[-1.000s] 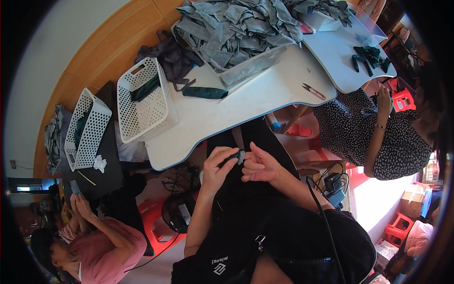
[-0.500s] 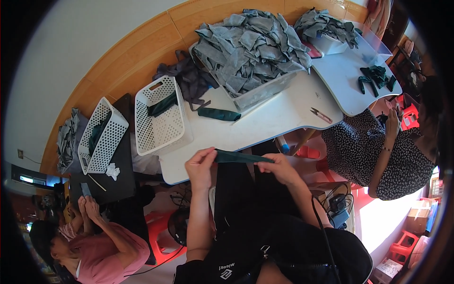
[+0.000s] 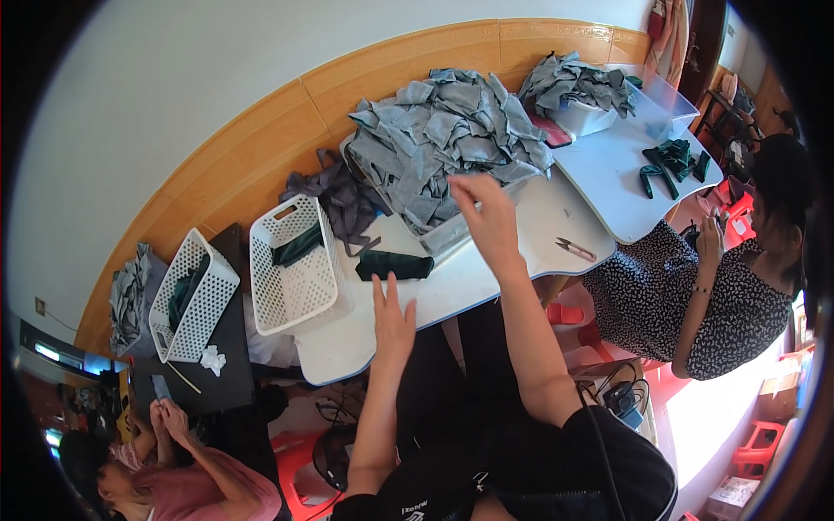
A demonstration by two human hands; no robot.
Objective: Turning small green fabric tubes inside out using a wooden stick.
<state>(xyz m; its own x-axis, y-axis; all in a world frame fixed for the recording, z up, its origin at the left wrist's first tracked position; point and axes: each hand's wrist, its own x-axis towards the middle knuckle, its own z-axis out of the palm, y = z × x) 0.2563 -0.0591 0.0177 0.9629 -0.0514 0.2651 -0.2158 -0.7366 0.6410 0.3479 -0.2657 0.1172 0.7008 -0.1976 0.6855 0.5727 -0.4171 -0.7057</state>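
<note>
My left hand [image 3: 393, 323] is open, fingers spread, its tips at the near edge of a dark green cloth strip [image 3: 395, 266] lying flat on the white table [image 3: 543, 227]. My right hand [image 3: 488, 221] is stretched out over the front of a big heap of grey cloth pieces [image 3: 443, 130], fingers bent and thumb a little apart. I see no cloth lifted in it. The heap overflows a clear plastic bin [image 3: 445, 236].
Left of the strip stands a white perforated basket [image 3: 295, 295] holding green cloth; dark straps [image 3: 334, 195] lie behind. Small scissors [image 3: 575, 249] rest on the right. Co-workers sit at both sides, one in a pink top [image 3: 204, 486], one in a patterned dress [image 3: 647, 300].
The green strip stretched between my hands has left them; green cloth lies on the table by my left hand. My right hand has reached forward to the grey heap. The view has tilted up.
</note>
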